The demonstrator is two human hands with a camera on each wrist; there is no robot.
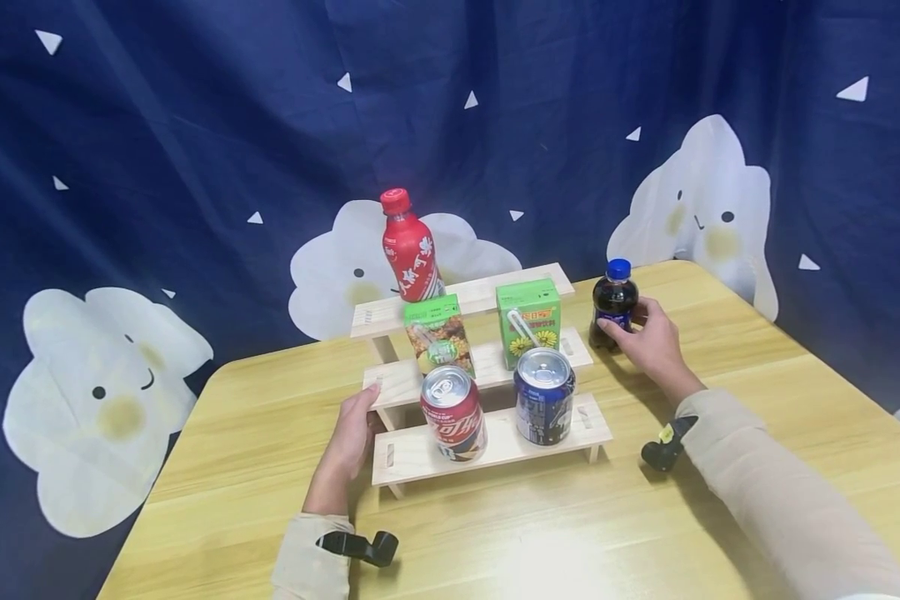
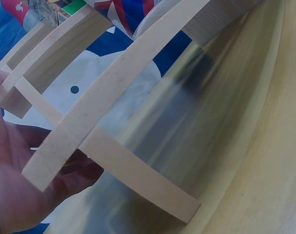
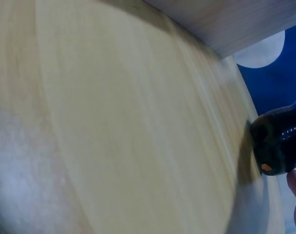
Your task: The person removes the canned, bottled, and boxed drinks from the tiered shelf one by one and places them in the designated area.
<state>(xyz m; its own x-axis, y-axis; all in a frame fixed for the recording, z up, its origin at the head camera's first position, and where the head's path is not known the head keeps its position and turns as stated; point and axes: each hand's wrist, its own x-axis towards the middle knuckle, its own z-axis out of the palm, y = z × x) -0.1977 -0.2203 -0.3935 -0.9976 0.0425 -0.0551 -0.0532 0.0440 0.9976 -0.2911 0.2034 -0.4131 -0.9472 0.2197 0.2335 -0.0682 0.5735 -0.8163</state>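
Observation:
In the head view my right hand (image 1: 656, 340) grips a small bottle of dark cola (image 1: 615, 296) with a blue cap, to the right of a stepped wooden rack (image 1: 487, 446). The bottle's base (image 3: 269, 146) is at the tabletop in the right wrist view; whether it touches is unclear. My left hand (image 1: 350, 433) holds the rack's left end, thumb on the middle step and fingers (image 2: 82, 175) curled below. A red bottle (image 1: 412, 258) stands on the top step. Two green drink cartons (image 1: 441, 337) occupy the middle one. On the lowest are a red can (image 1: 453, 417) and a dark blue can (image 1: 544, 398).
The rack stands on a light wooden table (image 1: 255, 467) with rounded far corners. Behind it hangs a dark blue curtain (image 1: 217, 108) with white clouds and triangles. Each wrist wears a black camera strap (image 1: 352, 546).

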